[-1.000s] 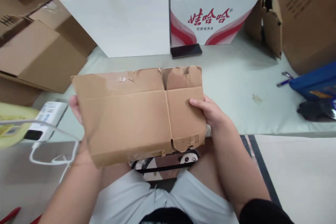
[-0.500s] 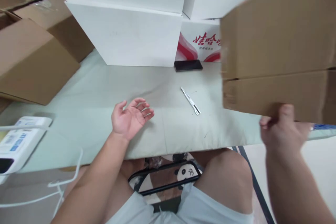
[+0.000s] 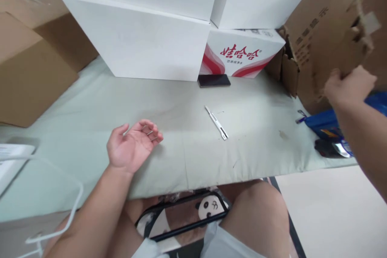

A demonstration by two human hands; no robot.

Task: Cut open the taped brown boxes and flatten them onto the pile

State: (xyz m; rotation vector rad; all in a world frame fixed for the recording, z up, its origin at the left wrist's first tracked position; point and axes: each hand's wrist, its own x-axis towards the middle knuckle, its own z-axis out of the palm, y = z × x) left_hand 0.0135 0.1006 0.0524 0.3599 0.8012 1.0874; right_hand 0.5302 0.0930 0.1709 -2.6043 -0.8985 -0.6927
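My left hand (image 3: 130, 147) rests palm-up on the pale green table cover (image 3: 181, 129), its fingers loosely spread and holding nothing. My right hand (image 3: 347, 86) is raised at the far right, closed on the torn edge of a brown cardboard piece (image 3: 341, 28) held up beside the boxes there. A thin white strip-like tool (image 3: 216, 122) lies on the cover between the two hands. A dark phone (image 3: 214, 80) lies flat against the base of the white boxes.
Stacked white boxes (image 3: 145, 36) and a red-printed carton (image 3: 242, 54) line the back. Brown cartons (image 3: 33, 60) stand at the left, another open brown carton (image 3: 290, 68) at the right. A blue item (image 3: 326, 123) lies at the right edge; a white cable (image 3: 60, 177) trails at the left.
The cardboard left my left hand and swung from the middle to the far right in my right hand alone. The white strip tool came into view. My left hand dropped palm-up on the cover.
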